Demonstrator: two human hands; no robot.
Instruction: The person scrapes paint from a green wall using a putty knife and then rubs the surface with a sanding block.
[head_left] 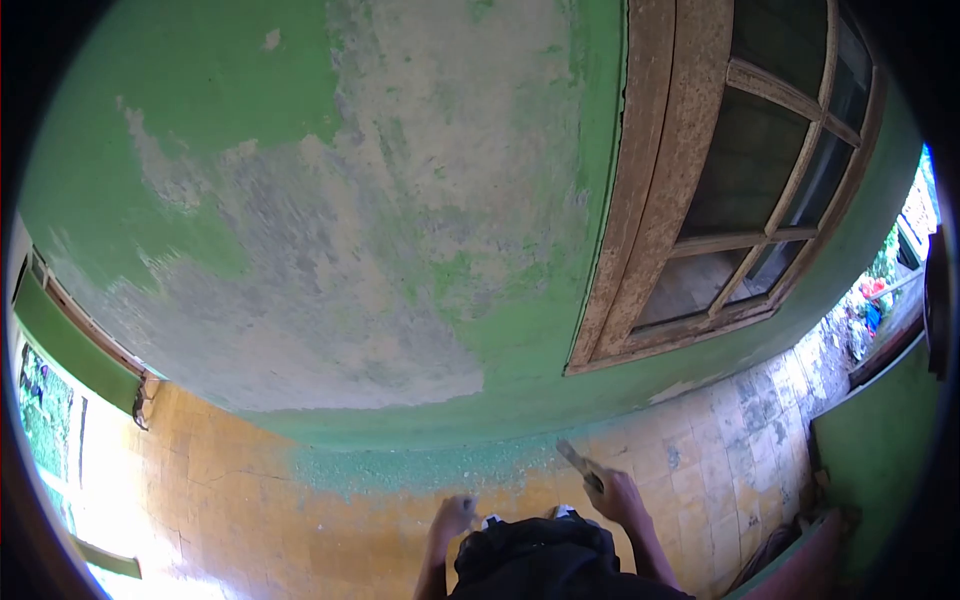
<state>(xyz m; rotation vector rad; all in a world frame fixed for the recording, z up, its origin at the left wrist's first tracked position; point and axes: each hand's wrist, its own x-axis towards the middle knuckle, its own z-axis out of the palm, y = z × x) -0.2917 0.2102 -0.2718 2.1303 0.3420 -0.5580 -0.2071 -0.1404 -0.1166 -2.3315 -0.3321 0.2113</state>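
Green paint: it covers most of the wall [200, 100] in front of me, with a big bare grey patch [400, 250] in the middle where the plaster shows.
Scraper: the scraper [578, 462] is down low in my right hand [615, 497]. Its blade points up and left toward the foot of the wall, near it, though I can't tell if the edge actually touches.
Right hand: fingers wrapped tight round the handle, blade sticking out past my knuckles.
Left hand: my left hand [452, 517] hangs low beside my knee, apart from the tool. It looks curled, but it's too small and blurry for me to say whether it's clenched on something or just loose.
How it handles: my guess is light and stiff, with a thin metal blade on a short handle. I wouldn't call it fragile, but the edge could bite, so I'd say grip it well back on the handle and keep fingers off the blade. Dusty palms might make it a bit slippery.
Floor: yellow tiles [250, 500] with a band of green paint flakes [400, 465] lying along the base of the wall, just left of the blade.
Window: worn wooden window frame [650, 180] with dark panes, up to the right, well apart from both hands.
Me: dark clothing [530, 550] at the bottom edge, between my arms.
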